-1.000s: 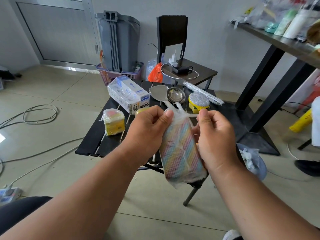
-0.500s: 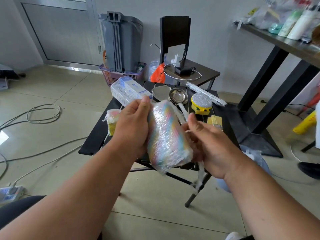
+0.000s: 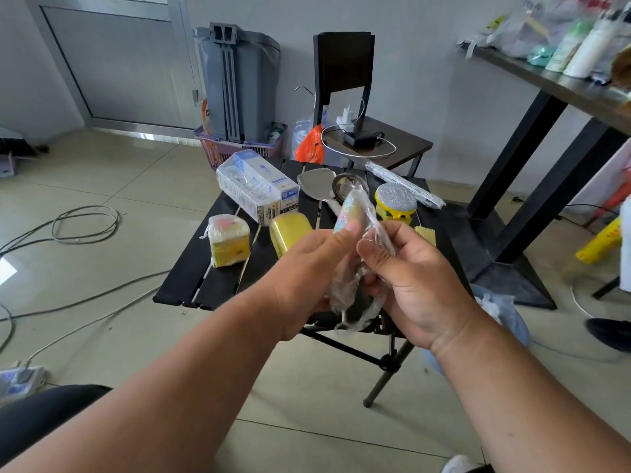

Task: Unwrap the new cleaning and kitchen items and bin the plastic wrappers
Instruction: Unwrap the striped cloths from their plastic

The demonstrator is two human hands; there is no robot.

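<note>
A rainbow-striped sponge pack (image 3: 349, 213) in clear plastic is held edge-on above the black slatted table (image 3: 218, 278). My left hand (image 3: 307, 271) grips it, thumb on its upper part. My right hand (image 3: 413, 278) pinches the clear wrapper (image 3: 377, 233) beside it; loose film hangs below between the hands. On the table lie a wrapped yellow sponge block (image 3: 228, 244), a bare yellow sponge (image 3: 290, 232), a wrapped box (image 3: 254, 186), a metal spatula (image 3: 316, 186), a ladle (image 3: 348, 186), a glittery scrubber (image 3: 396, 201) and a long wrapped item (image 3: 404, 184).
A blue bin (image 3: 512, 322) with plastic in it sits on the floor right of the table, partly behind my right arm. A grey bin (image 3: 239, 83) and basket stand at the back wall. A chair (image 3: 375, 145) with a charger is behind the table. Cables cross the floor at left.
The sponge pack has been turned from broadside to edge-on and raised a little. My right hand moved from under the pack to pinch the wrapper at its side.
</note>
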